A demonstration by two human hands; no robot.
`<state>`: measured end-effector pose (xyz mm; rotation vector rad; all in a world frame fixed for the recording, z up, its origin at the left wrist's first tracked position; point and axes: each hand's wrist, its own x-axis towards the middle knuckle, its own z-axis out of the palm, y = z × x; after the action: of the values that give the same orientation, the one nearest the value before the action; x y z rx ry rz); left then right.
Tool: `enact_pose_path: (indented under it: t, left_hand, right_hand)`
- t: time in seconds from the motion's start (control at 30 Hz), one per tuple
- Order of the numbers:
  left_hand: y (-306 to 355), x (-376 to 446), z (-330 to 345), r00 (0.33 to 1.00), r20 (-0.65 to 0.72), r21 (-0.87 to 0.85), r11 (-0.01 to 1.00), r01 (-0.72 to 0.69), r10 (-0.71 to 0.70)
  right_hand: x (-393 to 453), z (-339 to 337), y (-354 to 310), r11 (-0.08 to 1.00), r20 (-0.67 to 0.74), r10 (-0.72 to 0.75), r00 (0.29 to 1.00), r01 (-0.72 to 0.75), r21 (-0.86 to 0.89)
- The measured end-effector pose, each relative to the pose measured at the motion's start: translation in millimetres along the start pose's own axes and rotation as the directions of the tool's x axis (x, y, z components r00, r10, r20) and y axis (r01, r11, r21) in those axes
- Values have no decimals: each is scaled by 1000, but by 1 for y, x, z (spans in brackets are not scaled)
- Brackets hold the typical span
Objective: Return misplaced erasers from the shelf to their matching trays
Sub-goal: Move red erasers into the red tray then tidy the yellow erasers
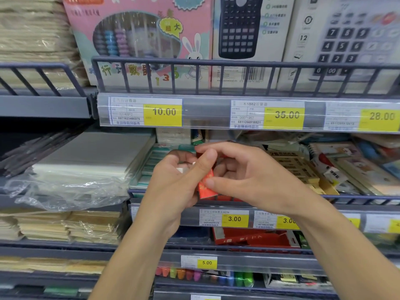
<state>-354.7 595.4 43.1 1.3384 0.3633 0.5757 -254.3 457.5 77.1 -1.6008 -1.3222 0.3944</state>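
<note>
Right hand (236, 169): fingers pinch red eraser (205, 186), long axis near upright.
Left hand (175, 180): curled, touching it, holding small white pieces (180, 169).
Trays: directly behind hands.

One head-worn view — close in front of a shop shelf, facing forward and a little down.

The wide-angle camera sits at the person's head and looks straight at the shelf (216, 113), near enough that the price labels (162, 112) can be read and the straight rails bend toward the picture's edges. Both forearms enter from the lower edge and meet near the middle, so the hands — left hand (173, 182), right hand (244, 169) — are in the centre of the view. Calculator boxes (238, 27) on the upper level fill the top; lower levels with more labels run to the bottom. There is one view only, so no part is shared with another.
</note>
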Motion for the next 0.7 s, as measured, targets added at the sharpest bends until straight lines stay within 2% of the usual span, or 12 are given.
enact_pose_path:
  t: [0.1, 0.17, 0.2, 0.27, 0.3, 0.37, 0.43, 0.53, 0.6, 0.7]
  left_hand:
    - [3, -3, 0, 1000, 28, 29, 1000, 3, -4]
    - [5, -3, -1, 999, 36, 15, 1000, 2, -2]
    - [4, -2, -4, 1000, 24, 11, 1000, -1, 1]
    - [3, 2, -14, 1000, -23, 18, 1000, 2, -2]
    - [2, 3, -20, 999, -40, 27, 1000, 2, -1]
    - [3, 4, -28, 999, -39, 42, 999, -4, 5]
    - [4, 3, -32, 1000, -9, 30, 1000, 4, -4]
    - [3, 0, -36, 999, 48, 5, 1000, -4, 4]
    - [2, 0, -38, 996, 85, 7, 1000, -21, 20]
    - [0, -1, -38, 995, 81, -31, 998, -52, 55]
  right_hand:
    - [2, 0, 0, 999, 42, -9, 999, 11, -39]
    - [2, -7, -2, 999, 0, 38, 999, -38, 35]
    - [3, -14, 0, 996, -46, 90, 995, -89, 18]
    - [6, -28, 5, 945, -190, 236, 953, -270, -182]
    - [8, -34, 9, 920, -237, 289, 927, -338, -200]
    - [16, -41, 17, 939, -281, 312, 907, -339, -51]
    - [26, -44, 25, 935, -283, 334, 899, -355, -23]
    - [36, -49, 36, 883, -205, 408, 889, -442, -157]
    - [42, -48, 38, 846, -174, 396, 902, -432, -313]
    - [52, -40, 42, 815, -182, 343, 921, -389, -430]
